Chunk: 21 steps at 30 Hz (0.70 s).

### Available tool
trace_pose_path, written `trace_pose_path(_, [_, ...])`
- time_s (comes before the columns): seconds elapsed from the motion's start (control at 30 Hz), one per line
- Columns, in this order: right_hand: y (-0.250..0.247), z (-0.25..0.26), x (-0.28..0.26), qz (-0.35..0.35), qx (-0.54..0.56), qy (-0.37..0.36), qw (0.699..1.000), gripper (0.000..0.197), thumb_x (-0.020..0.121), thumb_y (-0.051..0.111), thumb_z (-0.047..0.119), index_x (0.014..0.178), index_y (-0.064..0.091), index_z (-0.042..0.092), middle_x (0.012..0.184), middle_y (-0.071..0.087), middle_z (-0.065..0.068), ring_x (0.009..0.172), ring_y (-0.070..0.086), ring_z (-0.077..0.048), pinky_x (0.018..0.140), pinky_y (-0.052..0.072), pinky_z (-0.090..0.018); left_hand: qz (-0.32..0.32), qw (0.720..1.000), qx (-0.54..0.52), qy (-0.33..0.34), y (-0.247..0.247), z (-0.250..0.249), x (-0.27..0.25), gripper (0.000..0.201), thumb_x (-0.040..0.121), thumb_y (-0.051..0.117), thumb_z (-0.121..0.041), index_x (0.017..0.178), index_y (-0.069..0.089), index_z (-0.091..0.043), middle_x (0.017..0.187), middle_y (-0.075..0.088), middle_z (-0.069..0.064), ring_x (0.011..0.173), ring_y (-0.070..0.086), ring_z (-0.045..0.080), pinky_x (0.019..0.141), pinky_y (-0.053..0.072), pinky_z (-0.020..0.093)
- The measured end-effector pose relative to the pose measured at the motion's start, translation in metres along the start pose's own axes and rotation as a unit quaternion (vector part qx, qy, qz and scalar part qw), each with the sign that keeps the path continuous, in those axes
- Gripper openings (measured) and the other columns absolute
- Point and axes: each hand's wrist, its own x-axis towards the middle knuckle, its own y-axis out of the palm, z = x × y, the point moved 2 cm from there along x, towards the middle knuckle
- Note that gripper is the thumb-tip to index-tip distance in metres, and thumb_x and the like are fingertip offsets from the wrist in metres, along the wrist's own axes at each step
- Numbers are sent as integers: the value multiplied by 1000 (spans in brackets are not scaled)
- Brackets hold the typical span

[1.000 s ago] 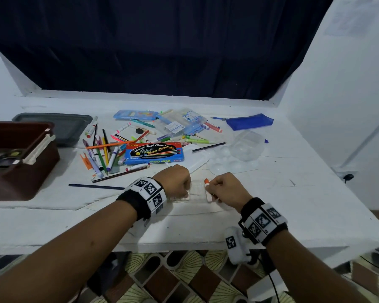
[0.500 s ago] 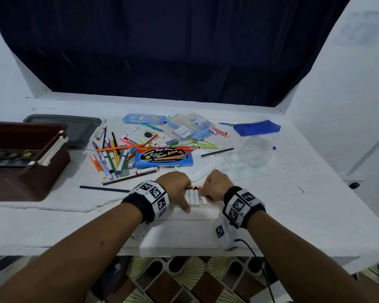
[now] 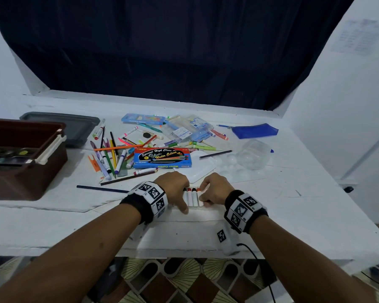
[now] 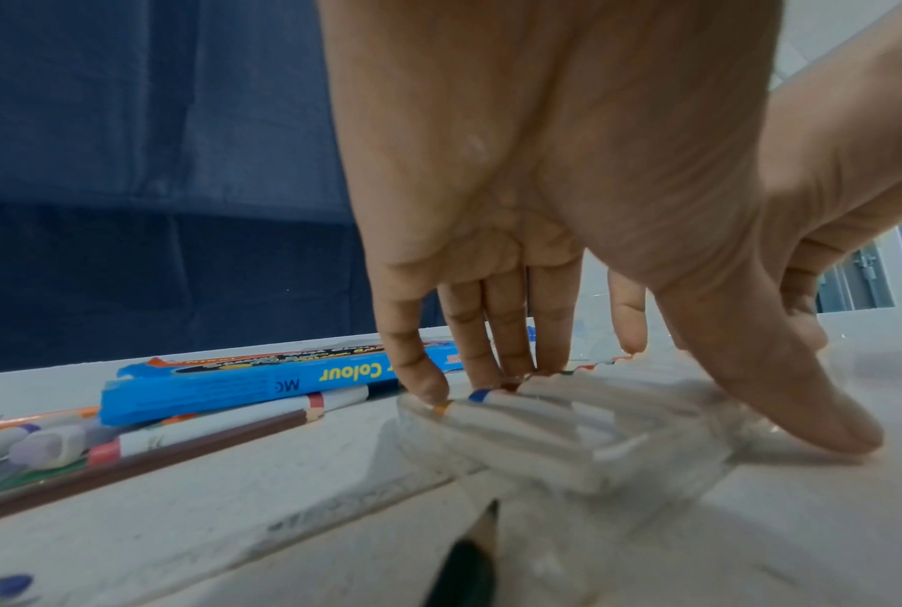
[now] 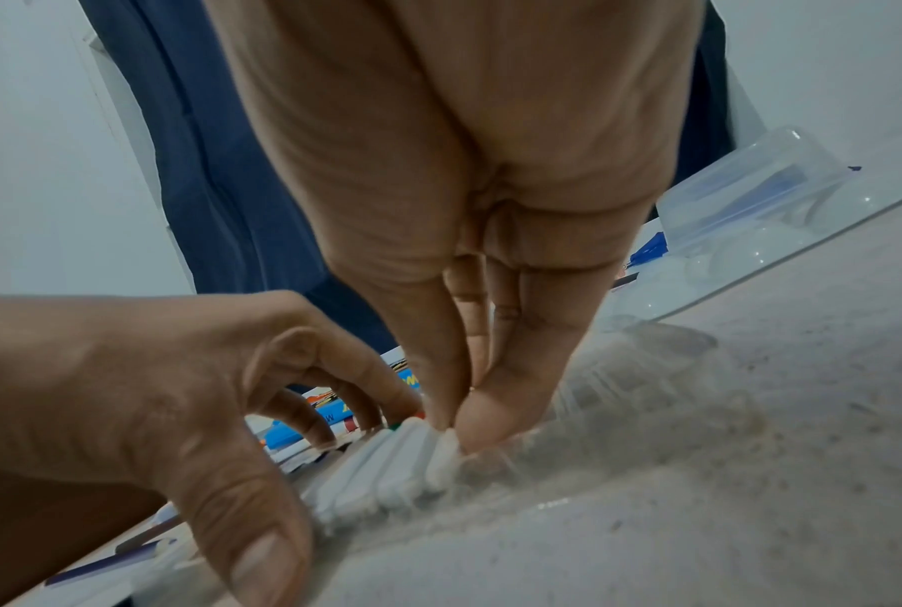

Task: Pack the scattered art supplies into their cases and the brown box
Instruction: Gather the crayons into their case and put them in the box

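Paint tubes (image 3: 192,199) lie side by side in a clear tray (image 4: 646,443) at the near edge of the desk (image 3: 293,204), right in front of us. Our left hand (image 3: 174,189) is spread over the row, with its fingertips (image 4: 433,388) touching the caps and its thumb down on the desk. Our right hand (image 3: 213,192) pinches the end tube on the right side between thumb and finger.

We think we are in the step of lining up the tubes in their tray. Next we need to push that last tube down flat beside the others. Then the tray may slide into the blue paint box (image 3: 162,158), which lies just behind our hands.

Many pens and pencils (image 3: 112,156) are scattered farther back. The brown box (image 3: 24,171) sits open on the far left, well apart from our hands.
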Motion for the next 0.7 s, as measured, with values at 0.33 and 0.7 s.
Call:
trace_pose_path(0.33, [7, 1, 7, -31, -27, 12, 999, 21, 74, 81, 3, 90, 67, 6, 90, 70, -8, 89, 70, -28, 83, 59, -42, -5, 1000, -3, 1, 0, -1, -1, 73, 58, 82, -62, 116, 62, -21, 107, 61, 0, 97, 55, 19, 84, 51, 36])
trace_pose_path(0.7, [4, -5, 5, -6, -25, -19, 1000, 16, 76, 76, 2, 90, 69, 3, 75, 69, -7, 74, 67, -22, 82, 59, -38, 7, 1000, -2, 8, 1, -4, -5, 65, 62, 81, -60, 110, 60, -21, 101, 58, -1, 94, 53, 18, 83, 50, 36])
